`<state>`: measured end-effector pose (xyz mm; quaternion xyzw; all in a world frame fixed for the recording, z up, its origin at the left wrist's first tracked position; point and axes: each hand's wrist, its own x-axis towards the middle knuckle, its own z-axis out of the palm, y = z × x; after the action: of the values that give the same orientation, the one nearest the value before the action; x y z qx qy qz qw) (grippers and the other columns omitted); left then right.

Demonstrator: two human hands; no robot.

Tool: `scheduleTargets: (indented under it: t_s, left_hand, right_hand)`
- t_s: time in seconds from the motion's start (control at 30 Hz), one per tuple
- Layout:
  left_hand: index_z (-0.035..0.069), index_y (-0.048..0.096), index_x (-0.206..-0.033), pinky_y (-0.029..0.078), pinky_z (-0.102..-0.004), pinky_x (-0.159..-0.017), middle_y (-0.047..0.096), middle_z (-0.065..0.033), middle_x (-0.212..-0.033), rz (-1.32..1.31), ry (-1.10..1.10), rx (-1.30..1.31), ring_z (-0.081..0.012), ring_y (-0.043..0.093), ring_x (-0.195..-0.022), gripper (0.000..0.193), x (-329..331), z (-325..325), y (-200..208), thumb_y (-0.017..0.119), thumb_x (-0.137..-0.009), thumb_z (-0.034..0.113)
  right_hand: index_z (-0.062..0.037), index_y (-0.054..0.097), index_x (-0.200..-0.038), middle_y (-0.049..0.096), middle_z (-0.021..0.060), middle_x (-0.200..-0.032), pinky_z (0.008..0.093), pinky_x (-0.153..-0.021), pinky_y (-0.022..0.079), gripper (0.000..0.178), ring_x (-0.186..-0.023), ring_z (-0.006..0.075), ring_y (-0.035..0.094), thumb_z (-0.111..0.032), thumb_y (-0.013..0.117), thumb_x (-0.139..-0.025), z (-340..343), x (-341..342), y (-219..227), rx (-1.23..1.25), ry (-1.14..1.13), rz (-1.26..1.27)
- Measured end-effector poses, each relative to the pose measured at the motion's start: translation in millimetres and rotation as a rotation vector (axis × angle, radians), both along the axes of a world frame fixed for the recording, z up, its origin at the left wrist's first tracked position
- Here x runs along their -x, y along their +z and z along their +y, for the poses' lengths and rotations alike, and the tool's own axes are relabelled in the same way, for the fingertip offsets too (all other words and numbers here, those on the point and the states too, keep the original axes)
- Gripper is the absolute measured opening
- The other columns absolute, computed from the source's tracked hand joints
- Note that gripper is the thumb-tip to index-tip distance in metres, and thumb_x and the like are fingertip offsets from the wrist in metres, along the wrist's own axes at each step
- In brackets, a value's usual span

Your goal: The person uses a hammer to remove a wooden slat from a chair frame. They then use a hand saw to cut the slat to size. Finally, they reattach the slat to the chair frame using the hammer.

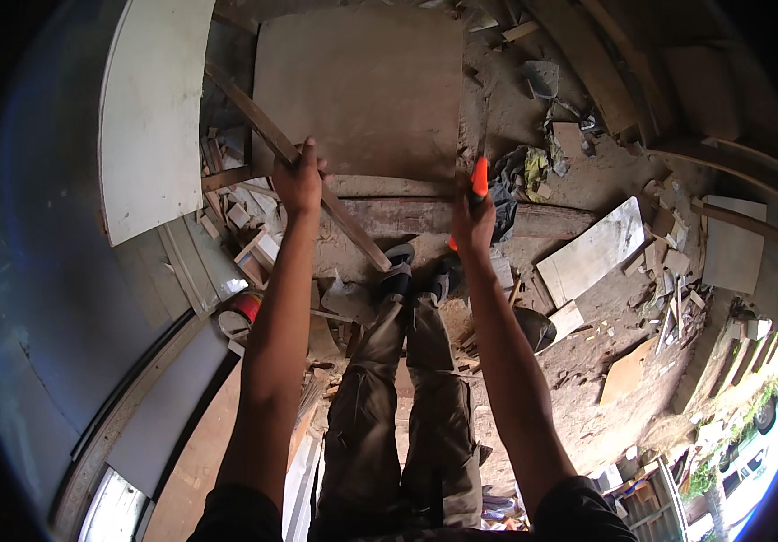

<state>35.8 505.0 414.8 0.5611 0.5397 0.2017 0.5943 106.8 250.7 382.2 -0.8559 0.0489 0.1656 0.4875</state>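
Observation:
My left hand [298,187] is closed round a long, narrow wooden strip [349,226]. The strip slants from the far left down to beside my shoe. In my right hand [474,224] is a handsaw [480,176] with an orange and black handle. Its thin blade, seen nearly edge-on, points away from me. Beyond my hands lies a large flat brown board [362,90]. A thick wooden beam [389,217] runs across just in front of my feet, passing under both hands.
Wood scraps and offcuts litter the ground on both sides. A pale panel [154,108] stands at the far left. A crumpled black plastic bag [517,217] lies right of the saw, near a whitish board [592,248]. A red round container [241,312] sits by my left forearm.

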Motion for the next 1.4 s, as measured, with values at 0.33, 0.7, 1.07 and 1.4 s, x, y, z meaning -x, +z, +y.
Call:
scheduleTargets:
  t_s: [0.33, 0.7, 1.07, 1.4]
  left_hand:
    - [0.006, 0.060, -0.106, 0.052, -0.0420, -0.063, 0.065, -0.0146, -0.082, 0.162, -0.916, -0.772, -0.0341, 0.065, -0.070, 0.044, -49.3, -97.7, 25.0, 0.063, -0.089, 0.046]
    - [0.010, 0.056, -0.120, 0.041, -0.0412, -0.094, 0.053, -0.0088, -0.117, 0.179, -1.312, -1.386, -0.0259, 0.050, -0.109, 0.053, -111.2, -59.2, -69.3, 0.068, -0.082, 0.046]
    - [0.013, 0.056, -0.116, 0.042, -0.0446, -0.089, 0.056, -0.0079, -0.114, -0.024, -1.057, -1.128, -0.0292, 0.053, -0.103, 0.033, -103.8, -68.0, -59.0, 0.065, -0.089, 0.028]
    - [0.014, 0.055, -0.120, 0.036, -0.0462, -0.089, 0.055, -0.0088, -0.111, 0.053, -1.008, -1.204, -0.0294, 0.052, -0.105, 0.035, -112.3, -84.3, -68.3, 0.061, -0.090, 0.031]
  right_hand:
    - [0.0036, 0.062, -0.105, 0.065, 0.0123, -0.085, 0.0345, -0.073, 0.049, 0.032, -0.082, 0.0182, 0.062, -0.026, 0.051, -0.100, -112.8, 115.6, 73.9, -0.055, -0.142, 0.143]
    - [-0.0002, 0.053, -0.089, 0.052, 0.0108, -0.067, 0.0351, -0.056, 0.042, 0.020, -0.058, 0.0220, 0.053, -0.019, 0.060, -0.091, -123.8, 133.9, 122.7, 0.037, -0.239, 0.035]
    - [-0.0019, 0.052, -0.072, 0.049, 0.0061, -0.056, 0.0306, -0.046, 0.033, 0.053, -0.047, 0.0180, 0.046, -0.050, 0.051, -0.094, -103.7, 137.1, 147.4, -0.056, -0.073, -0.201]
    - [-0.0038, 0.047, -0.068, 0.040, 0.0090, -0.054, 0.0367, -0.044, 0.030, 0.035, -0.044, 0.0242, 0.040, -0.027, 0.060, -0.091, -72.2, 99.1, 180.1, -0.048, 0.056, -0.106]
